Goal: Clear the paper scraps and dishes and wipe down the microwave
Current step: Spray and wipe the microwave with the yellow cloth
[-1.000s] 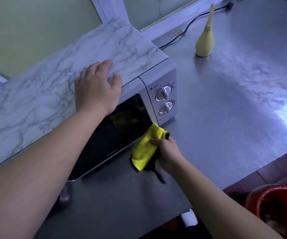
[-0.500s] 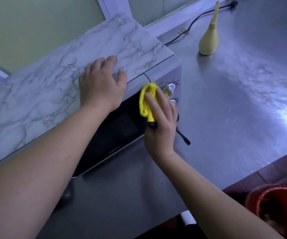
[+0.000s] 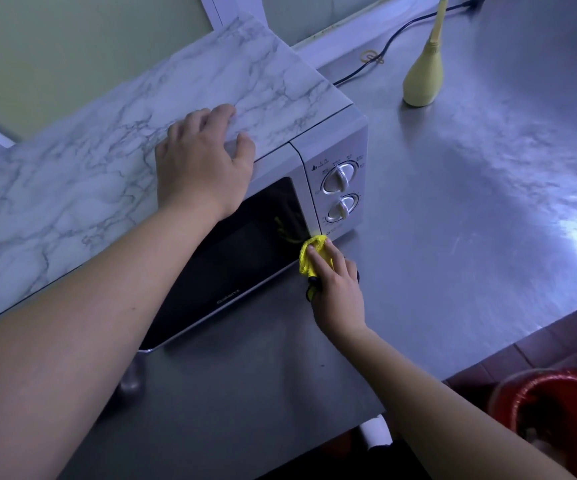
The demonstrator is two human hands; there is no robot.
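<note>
A: Steel desk [image 3: 453,237] looks bare of scraps and dishes, so it's all microwave [image 3: 314,157] now, sitting at the back left against the wall.

B: Left hand [image 3: 204,161] lies flat on its marbled top, fingers [image 3: 224,114] spread, gripping nothing, just bracing the box.

A: Right hand [image 3: 335,282] has the cloth [image 3: 311,258] bunched under curled fingers, pressed at the door's lower right corner, just below the dials [image 3: 339,192].

B: Good spot. I'd say keep that top hand firm so nothing slides, open the cloth flatter for wider contact, and run long overlapping strokes along the glass.

A: And go lightly around the dials, so neither gets turned.
</note>
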